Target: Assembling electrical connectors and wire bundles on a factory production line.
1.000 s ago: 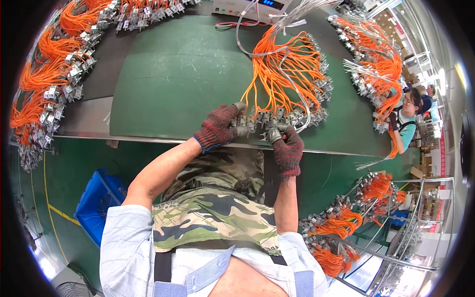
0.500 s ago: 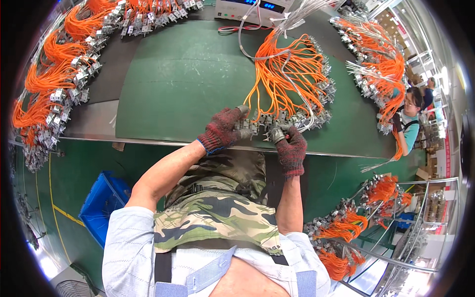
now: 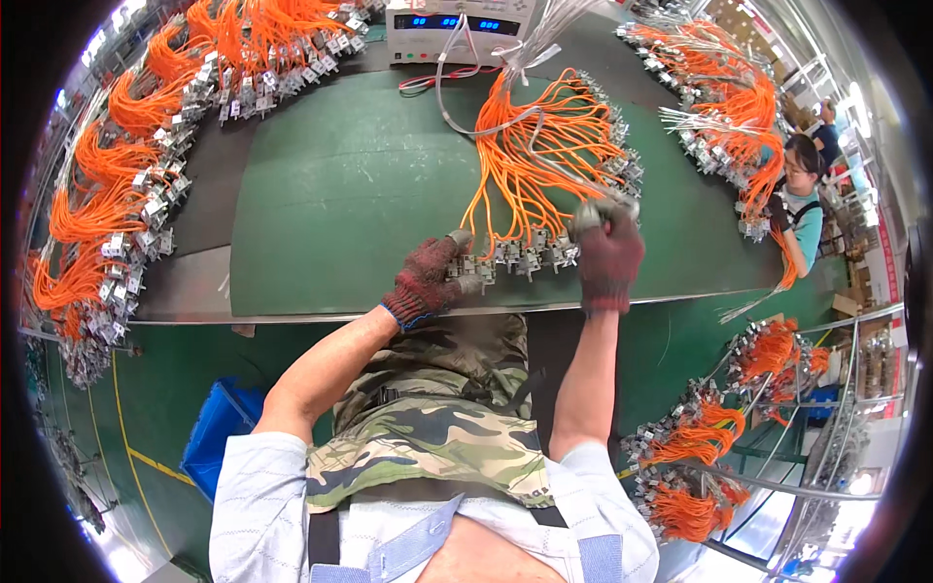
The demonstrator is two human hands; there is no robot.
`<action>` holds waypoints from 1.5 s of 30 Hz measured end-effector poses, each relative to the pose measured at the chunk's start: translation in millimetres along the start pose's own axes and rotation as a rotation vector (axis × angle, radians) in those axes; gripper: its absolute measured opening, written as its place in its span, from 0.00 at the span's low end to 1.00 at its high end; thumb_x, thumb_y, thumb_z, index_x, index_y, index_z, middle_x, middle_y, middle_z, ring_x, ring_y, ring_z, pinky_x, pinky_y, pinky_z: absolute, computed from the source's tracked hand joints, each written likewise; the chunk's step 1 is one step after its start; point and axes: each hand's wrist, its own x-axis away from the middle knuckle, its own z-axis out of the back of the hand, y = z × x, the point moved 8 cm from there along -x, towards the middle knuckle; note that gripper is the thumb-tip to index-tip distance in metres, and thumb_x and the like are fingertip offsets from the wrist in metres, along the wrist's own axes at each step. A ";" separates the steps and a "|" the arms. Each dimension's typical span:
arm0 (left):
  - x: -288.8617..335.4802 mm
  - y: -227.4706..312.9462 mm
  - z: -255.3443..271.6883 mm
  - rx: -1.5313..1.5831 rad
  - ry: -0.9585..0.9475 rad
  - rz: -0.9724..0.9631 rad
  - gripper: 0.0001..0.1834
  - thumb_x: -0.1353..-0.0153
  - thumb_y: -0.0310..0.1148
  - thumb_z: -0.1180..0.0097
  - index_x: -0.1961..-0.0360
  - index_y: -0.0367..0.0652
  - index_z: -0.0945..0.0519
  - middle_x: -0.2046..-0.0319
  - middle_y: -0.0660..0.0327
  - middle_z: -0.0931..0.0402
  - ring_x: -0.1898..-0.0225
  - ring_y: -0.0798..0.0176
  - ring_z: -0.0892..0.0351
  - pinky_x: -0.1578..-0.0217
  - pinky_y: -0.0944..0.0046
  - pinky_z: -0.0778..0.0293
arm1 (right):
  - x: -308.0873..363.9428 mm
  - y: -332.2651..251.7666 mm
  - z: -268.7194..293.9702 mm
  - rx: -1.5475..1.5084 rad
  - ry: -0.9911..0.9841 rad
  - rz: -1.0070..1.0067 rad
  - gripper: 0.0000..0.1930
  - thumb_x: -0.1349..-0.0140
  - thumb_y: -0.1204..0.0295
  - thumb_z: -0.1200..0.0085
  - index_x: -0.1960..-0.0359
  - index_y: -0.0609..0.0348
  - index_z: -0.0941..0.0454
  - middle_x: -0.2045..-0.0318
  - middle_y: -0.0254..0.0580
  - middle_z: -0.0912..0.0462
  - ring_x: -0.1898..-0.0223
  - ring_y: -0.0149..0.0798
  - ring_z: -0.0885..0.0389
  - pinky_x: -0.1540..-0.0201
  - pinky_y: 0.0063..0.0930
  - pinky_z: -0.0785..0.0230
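Connectors in pinch of left hand; right hand now farther right, grip unclear

The person wore rough knitted gloves of dark red and black yarn on the left hand and the right hand, with worn grey fingertips. The left cuff had blue thread. The pale blue cloth shirt had short sleeves and darker blue trim. A green, tan and black camouflage cloth apron and flat black straps covered part of it. Darker camouflage cloth covered the lap.
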 end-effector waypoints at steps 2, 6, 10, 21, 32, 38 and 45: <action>1.2 -1.0 -0.5 0.009 0.033 -0.036 0.39 0.45 0.48 0.20 0.35 0.44 0.20 0.53 0.48 0.14 0.54 0.45 0.14 0.53 0.46 0.18 | -20.8 -55.4 -29.3 0.065 0.045 0.319 0.06 0.40 0.71 0.36 0.62 0.56 0.13 0.69 0.45 0.13 0.67 0.48 0.15 0.59 0.40 0.22; 5.4 -18.0 -22.9 -0.185 -0.118 -0.035 0.38 0.39 0.47 0.24 0.31 0.44 0.23 0.44 0.49 0.16 0.47 0.52 0.15 0.47 0.48 0.20 | 39.3 -139.1 -209.6 0.316 -0.729 0.780 0.09 0.46 0.71 0.43 0.68 0.54 0.11 0.64 0.56 0.10 0.61 0.57 0.10 0.56 0.48 0.16; 9.8 -19.5 -23.8 -0.361 -0.037 -0.141 0.36 0.38 0.46 0.27 0.32 0.41 0.23 0.45 0.49 0.15 0.46 0.49 0.15 0.44 0.47 0.22 | 123.0 -136.9 -290.6 0.240 -1.329 0.741 0.15 0.44 0.64 0.35 0.55 0.43 0.05 0.51 0.47 0.08 0.48 0.53 0.10 0.43 0.44 0.18; -1.6 13.3 2.9 0.064 -0.016 -0.027 0.30 0.49 0.27 0.25 0.42 0.40 0.18 0.57 0.47 0.18 0.53 0.37 0.18 0.51 0.43 0.21 | -105.2 15.7 -149.4 -0.521 -0.344 0.004 0.22 0.35 0.71 0.33 0.39 0.59 0.17 0.53 0.33 0.12 0.57 0.29 0.17 0.50 0.30 0.22; -17.2 14.9 2.3 0.042 -0.398 0.220 0.28 0.38 0.43 0.30 0.39 0.44 0.19 0.62 0.46 0.19 0.60 0.39 0.17 0.58 0.44 0.22 | -205.2 117.1 -290.3 -0.447 -0.279 -0.104 0.20 0.36 0.68 0.24 0.49 0.62 0.19 0.56 0.40 0.13 0.59 0.35 0.18 0.56 0.36 0.21; -40.3 23.7 2.9 0.015 -0.663 0.219 0.30 0.42 0.47 0.28 0.41 0.43 0.18 0.65 0.47 0.14 0.56 0.41 0.11 0.58 0.44 0.17 | -195.7 109.7 -279.7 -0.483 -0.128 -0.187 0.19 0.34 0.83 0.32 0.44 0.62 0.23 0.57 0.38 0.18 0.64 0.33 0.17 0.60 0.30 0.18; -57.6 71.8 -29.5 0.125 -0.896 -0.208 0.34 0.45 0.34 0.34 0.34 0.45 0.21 0.48 0.43 0.18 0.43 0.40 0.17 0.47 0.45 0.21 | -232.7 59.4 -192.5 -0.820 -0.188 -0.414 0.11 0.29 0.70 0.34 0.49 0.58 0.18 0.62 0.36 0.14 0.63 0.33 0.14 0.60 0.34 0.19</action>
